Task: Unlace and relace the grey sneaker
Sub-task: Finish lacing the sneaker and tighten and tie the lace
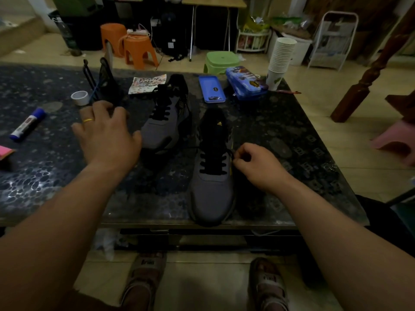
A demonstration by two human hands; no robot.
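Table (51, 187): bare lower left, edge below.
Grey sneaker (211, 194): toe toward frame bottom.
Left hand (107, 135): spread, empty.
Right hand (258, 163): pinches lace (229, 151).

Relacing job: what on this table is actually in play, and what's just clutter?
In play: near sneaker, lace, right hand pinching the lace, left hand open, holding nothing.
Clutter: far sneaker, glue stick, tape, blue tin, cups.
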